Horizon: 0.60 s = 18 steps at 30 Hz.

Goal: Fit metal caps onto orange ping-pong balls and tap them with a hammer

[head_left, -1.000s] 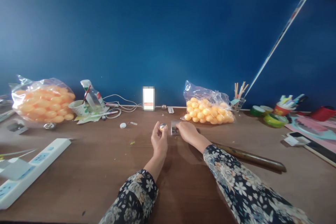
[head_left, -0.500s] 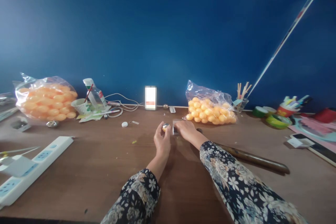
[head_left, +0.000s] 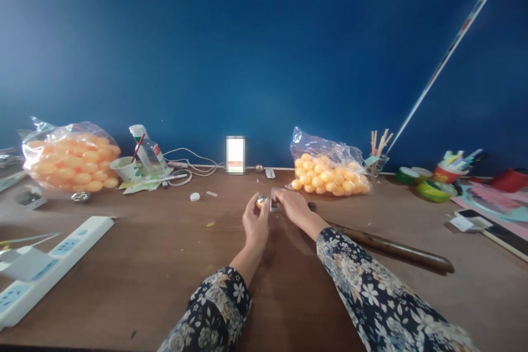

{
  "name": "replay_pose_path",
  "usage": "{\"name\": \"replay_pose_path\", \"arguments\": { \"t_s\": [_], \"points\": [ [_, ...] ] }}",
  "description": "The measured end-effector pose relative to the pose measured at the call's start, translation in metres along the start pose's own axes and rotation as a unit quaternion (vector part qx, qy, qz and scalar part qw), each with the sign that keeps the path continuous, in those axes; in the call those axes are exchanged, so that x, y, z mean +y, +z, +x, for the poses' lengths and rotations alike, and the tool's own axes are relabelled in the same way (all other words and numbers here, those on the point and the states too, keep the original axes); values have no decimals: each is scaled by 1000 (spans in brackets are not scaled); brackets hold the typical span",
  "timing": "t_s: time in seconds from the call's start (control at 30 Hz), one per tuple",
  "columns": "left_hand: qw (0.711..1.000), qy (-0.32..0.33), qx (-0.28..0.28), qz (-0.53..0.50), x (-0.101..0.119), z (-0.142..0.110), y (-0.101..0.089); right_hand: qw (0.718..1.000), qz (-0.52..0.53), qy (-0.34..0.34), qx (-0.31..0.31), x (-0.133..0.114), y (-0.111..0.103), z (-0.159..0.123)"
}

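Between the thumb and fingers of my left hand (head_left: pixel 256 224) is a small shiny ball (head_left: pixel 261 201), silvery on top and yellow-orange below. Close beside it on the right, my right hand (head_left: pixel 292 205) is closed on a small flat piece (head_left: pixel 273 201) with a pale edge and a dark face; its kind I cannot make out, since the fingers cover much of it. Both hands are low over the middle of the brown table (head_left: pixel 173 280). Behind them lies another small shiny ball (head_left: pixel 259 168), with a little white piece (head_left: pixel 269 173) at its right.
Bags of orange balls stand left (head_left: pixel 74 162) and right (head_left: pixel 330 173). A dark wooden stick (head_left: pixel 391 245) lies by my right forearm. At left is a white power strip (head_left: pixel 58 269); at right are tape rolls (head_left: pixel 437 190), a pen cup (head_left: pixel 449 173) and a phone (head_left: pixel 501 234).
Hardly anything differs. The ball in my left hand has shifted very slightly; both hands keep their hold, and the whole view has moved a little.
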<state>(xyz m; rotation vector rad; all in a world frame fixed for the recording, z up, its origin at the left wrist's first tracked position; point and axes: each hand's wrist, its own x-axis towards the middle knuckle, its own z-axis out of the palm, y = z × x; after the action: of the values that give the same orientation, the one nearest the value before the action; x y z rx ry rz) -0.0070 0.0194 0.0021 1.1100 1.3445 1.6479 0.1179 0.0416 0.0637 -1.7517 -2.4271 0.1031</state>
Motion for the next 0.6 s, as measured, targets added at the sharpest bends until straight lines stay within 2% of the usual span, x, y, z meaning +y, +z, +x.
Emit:
{"name": "replay_pose_path", "arguments": {
  "t_s": [0.6],
  "points": [
    [999, -7, -34, -36, -8, 1, 3, 999, 30, 6, 11, 10, 5, 0]
  ]
}}
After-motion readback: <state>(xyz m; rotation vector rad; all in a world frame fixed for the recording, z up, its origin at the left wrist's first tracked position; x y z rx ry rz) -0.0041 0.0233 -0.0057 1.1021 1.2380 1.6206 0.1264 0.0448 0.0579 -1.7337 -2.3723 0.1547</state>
